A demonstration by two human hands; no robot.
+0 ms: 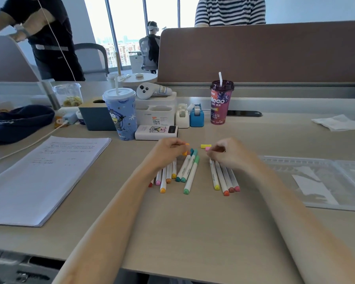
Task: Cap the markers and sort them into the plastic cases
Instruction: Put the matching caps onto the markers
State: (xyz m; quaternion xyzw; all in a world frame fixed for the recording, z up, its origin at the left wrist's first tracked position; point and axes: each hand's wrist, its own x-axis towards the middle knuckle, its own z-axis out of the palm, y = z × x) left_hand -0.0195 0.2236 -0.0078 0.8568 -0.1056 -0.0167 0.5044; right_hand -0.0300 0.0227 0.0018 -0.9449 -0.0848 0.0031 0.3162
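- Capping looks to be the step in hand. The left hand [169, 149] curls over the far ends of the left row of markers [168, 173], its fingertips pinching what seems an orange cap [186, 144].
- The right hand [229, 153] is curled just beside a loose pink cap [207, 148] and yellow cap [205, 146]. I cannot tell whether it pinches anything.
- The next move likely calls for lining cap on tip and pressing it home. The plastic cases [320, 181] lie flat, well apart to the right.
- Both hands hide the markers' far ends, so which are uncapped is unclear.
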